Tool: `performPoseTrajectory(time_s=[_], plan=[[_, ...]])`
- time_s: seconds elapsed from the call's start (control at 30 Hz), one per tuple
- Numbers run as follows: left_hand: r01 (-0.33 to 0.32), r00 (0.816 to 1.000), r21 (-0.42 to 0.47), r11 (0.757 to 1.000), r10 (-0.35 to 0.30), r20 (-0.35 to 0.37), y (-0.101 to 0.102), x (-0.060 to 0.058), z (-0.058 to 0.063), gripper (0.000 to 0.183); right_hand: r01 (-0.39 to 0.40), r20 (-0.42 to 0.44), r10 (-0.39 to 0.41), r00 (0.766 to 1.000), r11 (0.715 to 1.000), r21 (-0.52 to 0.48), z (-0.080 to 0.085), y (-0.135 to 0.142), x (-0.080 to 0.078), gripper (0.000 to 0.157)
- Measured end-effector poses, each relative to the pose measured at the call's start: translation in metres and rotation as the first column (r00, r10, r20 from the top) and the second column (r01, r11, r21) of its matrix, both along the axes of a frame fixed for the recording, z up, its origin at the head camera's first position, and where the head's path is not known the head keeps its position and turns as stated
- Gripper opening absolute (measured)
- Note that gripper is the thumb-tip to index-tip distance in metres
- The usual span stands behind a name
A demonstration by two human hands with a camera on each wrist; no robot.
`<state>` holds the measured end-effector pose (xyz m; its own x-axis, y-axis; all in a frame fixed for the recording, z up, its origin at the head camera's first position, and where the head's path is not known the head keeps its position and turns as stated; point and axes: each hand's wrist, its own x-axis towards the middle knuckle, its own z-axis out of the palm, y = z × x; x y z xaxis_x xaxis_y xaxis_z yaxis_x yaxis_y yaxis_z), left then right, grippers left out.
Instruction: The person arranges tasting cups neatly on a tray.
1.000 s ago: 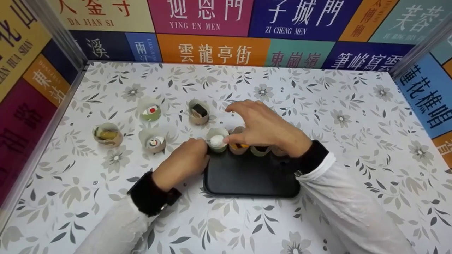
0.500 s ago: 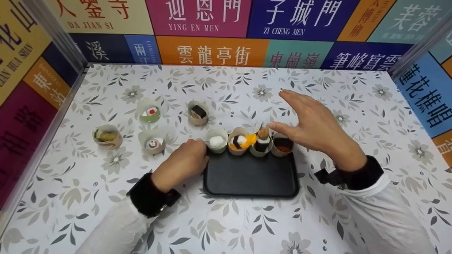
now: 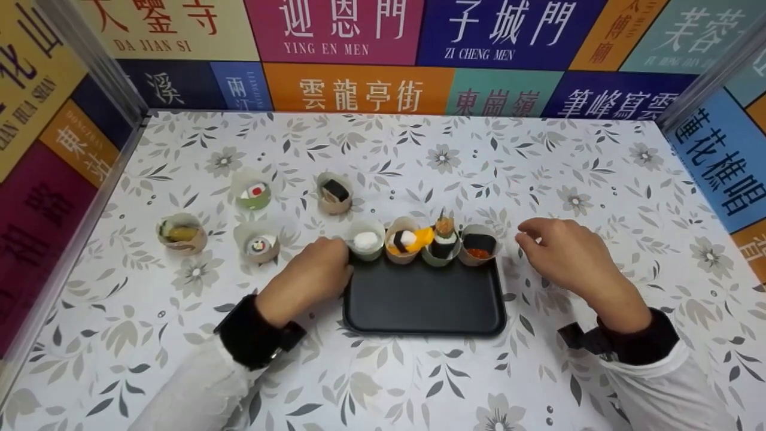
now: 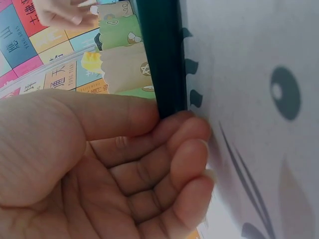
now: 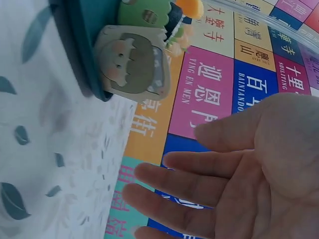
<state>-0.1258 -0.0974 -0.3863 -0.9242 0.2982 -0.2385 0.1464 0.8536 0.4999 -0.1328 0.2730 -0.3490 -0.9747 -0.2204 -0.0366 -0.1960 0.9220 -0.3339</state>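
My left hand [image 3: 317, 266] pinches the left edge of a black rectangular tray [image 3: 425, 305] between thumb and curled fingers. The left wrist view shows that thumb [image 4: 124, 117] against the tray's rim [image 4: 167, 74]. Along the tray's far side stand several paper cups of toy sushi: one with a white piece [image 3: 366, 240], one with yellow and white [image 3: 402, 240], one with a prawn-like tail [image 3: 443, 242], and one with orange roe [image 3: 479, 246]. To the right of the tray, apart from it, hovers my right hand [image 3: 571, 260], fingers relaxed and holding nothing.
Left of the tray, on the floral tabletop [image 3: 419, 383], stand a green cup [image 3: 254, 197], a cup with a black-wrapped piece [image 3: 335, 194], one with a yellow piece [image 3: 181, 234] and one with a round roll [image 3: 258, 244]. Colourful lettered panels [image 3: 359, 90] wall the back and sides.
My right hand has moved from over the cups to the right, clear of the tray, then lower. The left hand stays at the tray's edge.
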Motion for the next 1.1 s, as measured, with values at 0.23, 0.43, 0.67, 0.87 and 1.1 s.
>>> performPoseTrajectory(time_s=[0.23, 0.43, 0.67, 0.87, 1.1], plan=[[0.008, 1.0, -0.002, 1.0, -0.008, -0.011, 0.0, -0.001, -0.004, 0.024, -0.04, 0.084, 0.042, 0.996, 0.999, -0.027, -0.017, 0.0, 0.008, 0.022], [0.01, 1.0, -0.005, 1.0, -0.01, -0.013, 0.0, -0.001, -0.005, 0.021, -0.057, 0.188, 0.071, 0.98, 0.995, -0.081, -0.027, 0.0, 0.008, 0.021], [0.003, 1.0, -0.029, 1.0, -0.003, -0.006, 0.002, -0.002, -0.005, 0.016, -0.053, 0.209, 0.073, 0.975, 0.993, -0.102, -0.034, 0.0, 0.008, 0.028], [0.012, 1.0, -0.034, 0.999, -0.012, -0.001, 0.002, -0.003, -0.004, 0.012, -0.085, 0.187, 0.107, 0.977, 0.989, -0.119, -0.038, -0.002, 0.009, 0.026], [0.001, 1.0, -0.018, 1.0, -0.001, 0.027, 0.001, -0.003, -0.001, 0.013, -0.085, 0.189, 0.107, 0.976, 0.989, -0.124, -0.043, -0.004, 0.009, 0.025]])
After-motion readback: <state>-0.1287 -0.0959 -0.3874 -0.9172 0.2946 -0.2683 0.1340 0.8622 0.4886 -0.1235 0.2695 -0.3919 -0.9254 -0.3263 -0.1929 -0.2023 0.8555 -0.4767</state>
